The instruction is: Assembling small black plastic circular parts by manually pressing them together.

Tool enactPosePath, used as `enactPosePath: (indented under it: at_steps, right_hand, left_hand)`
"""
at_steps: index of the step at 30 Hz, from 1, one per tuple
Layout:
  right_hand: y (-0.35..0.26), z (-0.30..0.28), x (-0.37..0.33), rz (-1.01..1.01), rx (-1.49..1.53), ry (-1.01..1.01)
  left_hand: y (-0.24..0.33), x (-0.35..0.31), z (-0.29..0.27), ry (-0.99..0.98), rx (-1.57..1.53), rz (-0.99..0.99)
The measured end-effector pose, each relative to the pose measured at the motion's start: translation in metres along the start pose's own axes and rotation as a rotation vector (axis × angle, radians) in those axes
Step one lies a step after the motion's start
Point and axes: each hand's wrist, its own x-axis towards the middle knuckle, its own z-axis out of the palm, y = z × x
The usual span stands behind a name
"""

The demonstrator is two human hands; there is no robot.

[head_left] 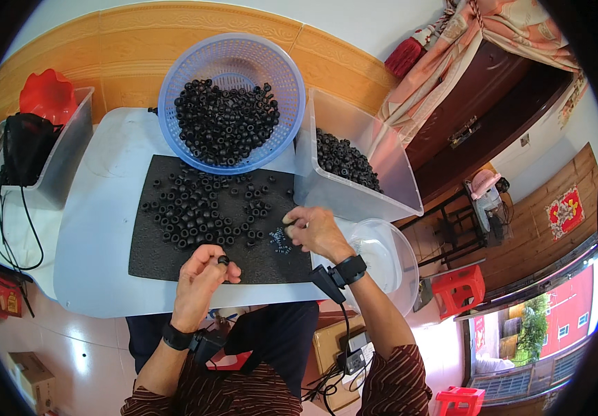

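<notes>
My left hand (200, 283), at the front edge of the black mat (152, 253), pinches a small black ring-shaped part (223, 260) between thumb and fingers. Farther right, my right hand (318, 232) is over the mat's right side, its fingertips pressed together; whatever they hold is too small to make out. Just beside those fingertips lies a little scatter of tiny pale-blue bits (280, 241). Many loose black ring-shaped parts (191, 208) are spread on the mat, left of my right hand and beyond my left.
Behind the mat, a blue perforated basket (174, 132) holds more black parts. A clear bin (399, 184) with smaller dark pieces stands to its right, near a clear round tub (403, 267). At far left is another clear bin (56, 184) with a black bag and cables.
</notes>
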Motion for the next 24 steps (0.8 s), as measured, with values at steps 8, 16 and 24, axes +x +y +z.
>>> enactPosePath:
  at_steps: [8,16,24]
  right_hand:
    - [0.010,0.011,0.014,-0.111,-0.049,0.181]
    - [0.006,0.021,0.008,-0.287,-0.114,0.181]
    - [-0.007,0.009,-0.036,-0.350,-0.152,-0.047]
  left_hand:
    - [-0.001,-0.002,0.005,0.026,0.091,-0.021]
    - [-0.003,-0.001,0.006,0.015,0.092,0.006]
    - [-0.003,-0.003,0.004,0.020,0.080,0.029]
